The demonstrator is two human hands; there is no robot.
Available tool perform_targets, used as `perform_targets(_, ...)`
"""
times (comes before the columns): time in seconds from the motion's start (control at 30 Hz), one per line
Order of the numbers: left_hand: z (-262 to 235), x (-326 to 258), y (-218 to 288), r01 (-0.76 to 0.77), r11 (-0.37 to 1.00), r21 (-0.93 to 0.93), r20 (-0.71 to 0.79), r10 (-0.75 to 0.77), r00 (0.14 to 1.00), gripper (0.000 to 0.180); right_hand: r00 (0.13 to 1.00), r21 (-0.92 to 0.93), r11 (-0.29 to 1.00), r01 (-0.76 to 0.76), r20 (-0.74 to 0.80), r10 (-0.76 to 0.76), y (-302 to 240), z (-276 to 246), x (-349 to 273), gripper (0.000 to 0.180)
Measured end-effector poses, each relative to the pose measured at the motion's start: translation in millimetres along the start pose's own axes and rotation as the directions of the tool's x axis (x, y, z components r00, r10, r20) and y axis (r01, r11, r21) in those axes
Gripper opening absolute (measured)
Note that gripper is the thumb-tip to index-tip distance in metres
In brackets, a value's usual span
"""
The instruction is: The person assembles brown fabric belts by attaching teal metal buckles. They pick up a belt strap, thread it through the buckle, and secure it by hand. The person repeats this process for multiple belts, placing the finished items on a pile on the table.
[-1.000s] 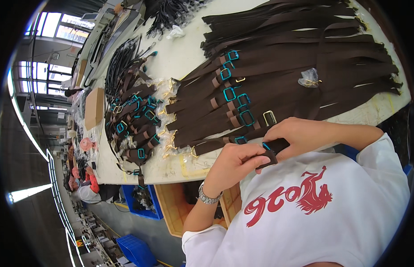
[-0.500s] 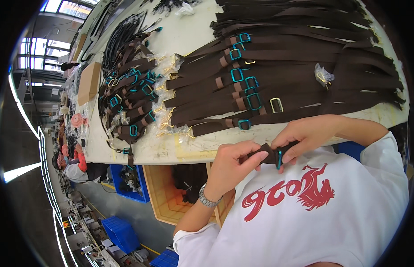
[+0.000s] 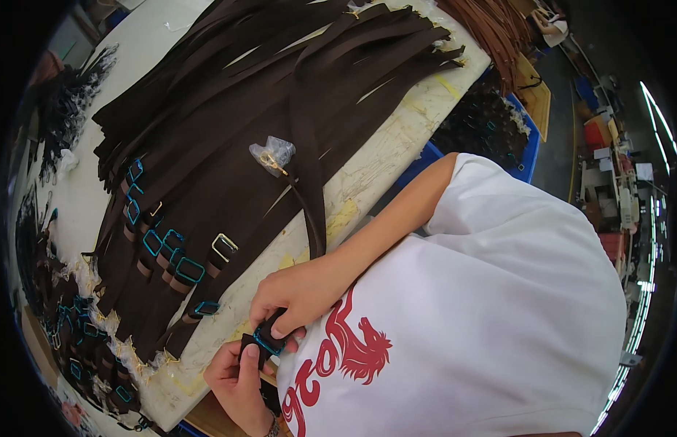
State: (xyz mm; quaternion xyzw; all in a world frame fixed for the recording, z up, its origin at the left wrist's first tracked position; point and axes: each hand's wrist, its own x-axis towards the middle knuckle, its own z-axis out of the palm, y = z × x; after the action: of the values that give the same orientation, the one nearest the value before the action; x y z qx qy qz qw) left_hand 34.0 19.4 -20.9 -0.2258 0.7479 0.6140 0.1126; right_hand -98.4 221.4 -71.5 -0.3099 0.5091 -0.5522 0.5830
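Both my hands work on one dark brown strap, close in front of my white shirt. My left hand (image 3: 235, 379) pinches the strap (image 3: 252, 348) on one side of its buckle, thumb on top. On the other side, my right hand (image 3: 298, 295) grips the strap with thumb and curled fingers. Between the two hands sits a rectangular buckle (image 3: 268, 345), with turquoise film on its frame and the strap passing through it. Another strap length (image 3: 311, 211) runs off the table edge and disappears behind my right forearm.
A worktable (image 3: 386, 164) carries many dark brown straps (image 3: 229, 153), several with turquoise-wrapped buckles (image 3: 189, 271). On them lies a small clear bag (image 3: 273, 154) with gold-coloured hardware. More buckled straps (image 3: 80, 339) pile at the lower left. Beyond the table edge stands a blue bin (image 3: 529, 149).
My view has swung to the right, so the table and straps appear turned. Both hands still hold the strap at the buckle; the right thumb now presses on the strap beside it.
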Motion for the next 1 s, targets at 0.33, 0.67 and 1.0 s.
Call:
perform_targets(0.33,6,-12,-18,0.102,0.962,-0.255,-0.014,-0.109,0.994,0.021,0.987,-0.094,0.982,0.161,0.017,-0.160,15,-7,-2,0.033)
perform_targets(0.67,1,-24,-16,0.020,1.000,0.002,0.168,-0.020,0.986,0.018,0.981,-0.238,0.957,0.167,-0.062,-0.186,7,4,-14,0.030)
perform_targets(1.0,3,-6,-22,0.086,0.959,-0.272,0.025,-0.082,0.996,0.025,0.892,-0.285,0.880,0.379,-0.142,-0.430,4,4,-17,0.040)
